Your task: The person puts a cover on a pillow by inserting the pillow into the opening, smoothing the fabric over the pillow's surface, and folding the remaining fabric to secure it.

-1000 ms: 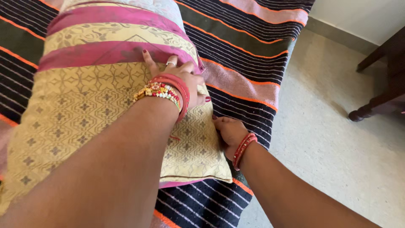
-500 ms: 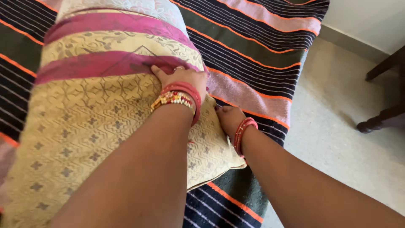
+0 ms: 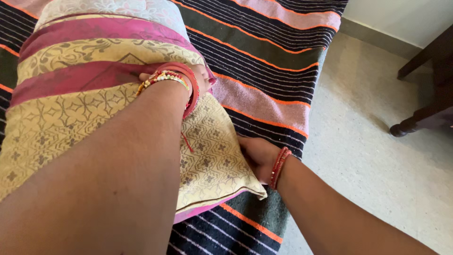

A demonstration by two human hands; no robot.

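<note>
- On the striped bed cover (image 3: 264,61) lies a big patterned cushion (image 3: 71,118).
- Left hand (image 3: 188,80) presses flat on top, holding it down; fingers hidden, cannot tell.
- Right hand (image 3: 257,156) grips the cushion's edge, fingers tucked under.

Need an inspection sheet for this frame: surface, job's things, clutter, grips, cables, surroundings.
Surface: striped blanket, dark with orange and pink bands.
Job's things: patterned cushion, yellow and magenta bands, lying on the blanket.
Clutter: nothing seen.
Grips: left hand pressed flat on top of the cushion; right hand at the cushion's near side edge, fingers hidden against it, grip cannot be told.
Cables: nothing seen.
Surroundings: speckled floor; dark wooden furniture leg; pale wall.
</note>
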